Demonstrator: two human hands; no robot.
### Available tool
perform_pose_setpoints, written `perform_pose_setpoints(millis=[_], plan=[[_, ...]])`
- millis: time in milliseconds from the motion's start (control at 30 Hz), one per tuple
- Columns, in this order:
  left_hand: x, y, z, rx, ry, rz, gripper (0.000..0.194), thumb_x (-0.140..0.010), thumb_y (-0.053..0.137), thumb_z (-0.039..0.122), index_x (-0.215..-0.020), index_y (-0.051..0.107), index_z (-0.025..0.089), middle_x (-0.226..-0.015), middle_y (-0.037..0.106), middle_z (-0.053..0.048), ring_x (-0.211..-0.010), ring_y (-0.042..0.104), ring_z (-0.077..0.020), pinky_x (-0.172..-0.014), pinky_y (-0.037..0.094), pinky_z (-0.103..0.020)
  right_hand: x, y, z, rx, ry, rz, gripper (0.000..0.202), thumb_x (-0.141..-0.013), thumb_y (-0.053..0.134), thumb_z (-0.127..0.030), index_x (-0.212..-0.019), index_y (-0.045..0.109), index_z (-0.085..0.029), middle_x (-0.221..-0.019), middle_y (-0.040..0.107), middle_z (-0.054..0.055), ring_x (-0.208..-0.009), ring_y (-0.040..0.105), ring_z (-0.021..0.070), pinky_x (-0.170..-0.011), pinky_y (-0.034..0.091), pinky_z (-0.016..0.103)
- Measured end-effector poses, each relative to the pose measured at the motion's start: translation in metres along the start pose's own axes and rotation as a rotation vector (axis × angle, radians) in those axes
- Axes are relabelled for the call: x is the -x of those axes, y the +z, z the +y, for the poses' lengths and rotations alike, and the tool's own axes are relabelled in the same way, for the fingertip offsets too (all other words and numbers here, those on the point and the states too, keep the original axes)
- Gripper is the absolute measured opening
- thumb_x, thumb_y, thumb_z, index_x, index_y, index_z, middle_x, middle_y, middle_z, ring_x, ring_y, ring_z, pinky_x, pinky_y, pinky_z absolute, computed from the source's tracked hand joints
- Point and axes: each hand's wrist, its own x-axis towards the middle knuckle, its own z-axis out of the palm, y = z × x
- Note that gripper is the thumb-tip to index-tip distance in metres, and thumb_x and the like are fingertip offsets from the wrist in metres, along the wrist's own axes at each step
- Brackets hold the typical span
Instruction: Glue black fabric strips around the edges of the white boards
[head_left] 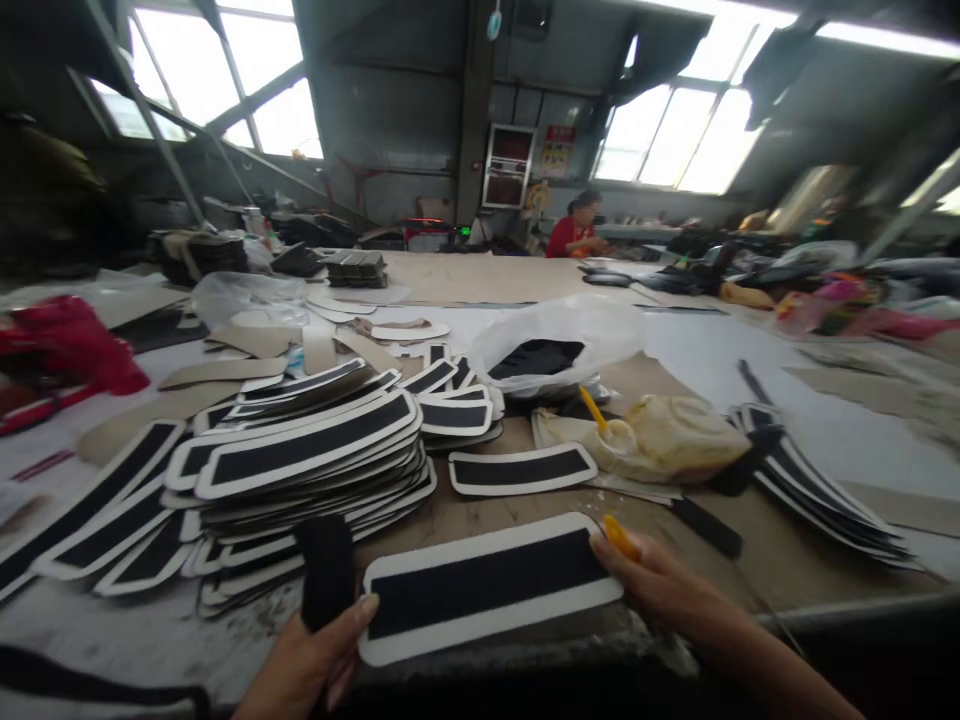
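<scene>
A curved white-edged panel with a black centre (487,580) is held at the table's near edge, slightly tilted. My left hand (319,650) is closed on its left end, thumb on top, with a black strip (328,570) standing up beside the fingers. My right hand (652,575) pinches the right end. A yellow-orange piece (621,540) shows at its fingers; its kind I cannot make out. Behind the held panel lies a similar single panel (523,470). To the left rises a large stack of such panels (315,450).
A yellowed plastic bag (679,440) with a yellow stick (592,408) lies behind my right hand. Farther back is a white plastic bag (562,330) with black pieces. More curved panels (817,480) are stacked at right. A person in red (576,230) sits across the room.
</scene>
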Motion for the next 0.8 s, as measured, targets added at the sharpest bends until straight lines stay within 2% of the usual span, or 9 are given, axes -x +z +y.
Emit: perform_pose_setpoints(millis=[100, 200, 300, 367, 500, 567, 633, 700, 800], plan=[[0.004, -0.002, 0.003, -0.036, 0.061, -0.042, 0.039, -0.068, 0.062, 0.048, -0.053, 0.041, 0.018, -0.032, 0.03, 0.01, -0.032, 0.024, -0.0022, -0.038, 0.016, -0.017, -0.006, 0.0, 0.003, 0.107, 0.042, -0.012, 0.044, -0.072, 0.052, -0.059, -0.07, 0.058, -0.016, -0.064, 0.057, 0.0, -0.058, 0.048, 0.0131, -0.055, 0.039, 0.022], [0.007, -0.004, 0.003, -0.018, 0.09, -0.034, 0.041, -0.071, 0.057, 0.05, -0.052, 0.037, 0.019, -0.036, 0.029, 0.009, -0.035, 0.022, -0.003, -0.039, 0.015, -0.019, -0.008, 0.0, 0.004, 0.136, 0.088, -0.031, 0.041, -0.071, 0.055, -0.057, -0.071, 0.062, -0.016, -0.067, 0.062, 0.002, -0.062, 0.053, 0.0167, -0.056, 0.042, 0.024], [0.009, -0.003, 0.001, 0.016, 0.077, -0.014, 0.043, -0.069, 0.057, 0.054, -0.052, 0.039, 0.018, -0.038, 0.029, 0.009, -0.036, 0.021, -0.003, -0.038, 0.014, -0.019, -0.007, 0.003, 0.003, 0.13, 0.088, -0.034, 0.039, -0.073, 0.053, -0.055, -0.071, 0.063, -0.017, -0.067, 0.063, 0.002, -0.062, 0.055, 0.0175, -0.055, 0.043, 0.024], [0.011, 0.0, 0.001, 0.023, 0.054, -0.004, 0.041, -0.066, 0.062, 0.051, -0.054, 0.043, 0.017, -0.038, 0.033, 0.008, -0.034, 0.023, -0.0028, -0.037, 0.015, -0.019, -0.005, 0.005, -0.001, 0.13, 0.072, -0.026, 0.038, -0.073, 0.053, -0.055, -0.071, 0.063, -0.018, -0.066, 0.062, 0.002, -0.061, 0.055, 0.017, -0.054, 0.043, 0.023], [0.018, 0.008, 0.007, 0.176, -0.033, 0.081, 0.035, -0.054, 0.075, 0.04, -0.072, 0.056, 0.016, -0.048, 0.051, 0.004, -0.039, 0.043, -0.0076, -0.037, 0.031, -0.018, -0.002, 0.01, -0.01, 0.088, 0.029, -0.053, 0.039, -0.075, 0.051, -0.055, -0.071, 0.061, -0.017, -0.065, 0.06, 0.001, -0.06, 0.053, 0.0148, -0.055, 0.042, 0.023], [0.022, 0.01, 0.011, 0.234, -0.064, 0.128, 0.038, -0.05, 0.078, 0.036, -0.075, 0.057, 0.016, -0.054, 0.056, 0.003, -0.047, 0.052, -0.0118, -0.043, 0.041, -0.021, -0.001, 0.012, -0.013, 0.039, 0.019, -0.078, 0.039, -0.076, 0.05, -0.055, -0.072, 0.06, -0.017, -0.067, 0.06, 0.001, -0.061, 0.053, 0.0145, -0.056, 0.042, 0.022], [0.023, 0.011, 0.014, 0.248, -0.07, 0.154, 0.038, -0.049, 0.078, 0.034, -0.075, 0.058, 0.016, -0.058, 0.059, 0.002, -0.052, 0.056, -0.0142, -0.048, 0.046, -0.023, 0.0, 0.013, -0.013, 0.004, 0.016, -0.084, 0.039, -0.075, 0.051, -0.055, -0.073, 0.059, -0.017, -0.068, 0.06, 0.0, -0.061, 0.052, 0.0143, -0.056, 0.041, 0.022], [0.024, 0.01, 0.016, 0.256, -0.051, 0.168, 0.038, -0.049, 0.078, 0.033, -0.076, 0.058, 0.016, -0.06, 0.06, 0.002, -0.052, 0.055, -0.0129, -0.046, 0.045, -0.021, 0.001, 0.013, -0.012, -0.009, 0.022, -0.077, 0.039, -0.076, 0.05, -0.055, -0.074, 0.058, -0.017, -0.066, 0.058, 0.0, -0.06, 0.051, 0.0139, -0.055, 0.039, 0.022], [0.024, 0.01, 0.016, 0.285, -0.009, 0.201, 0.04, -0.047, 0.079, 0.031, -0.078, 0.058, 0.018, -0.055, 0.056, 0.006, -0.045, 0.048, -0.0083, -0.036, 0.035, -0.016, 0.001, 0.013, -0.008, -0.026, 0.031, -0.078, 0.039, -0.076, 0.051, -0.055, -0.073, 0.057, -0.017, -0.063, 0.054, -0.001, -0.056, 0.046, 0.0118, -0.052, 0.036, 0.021]])
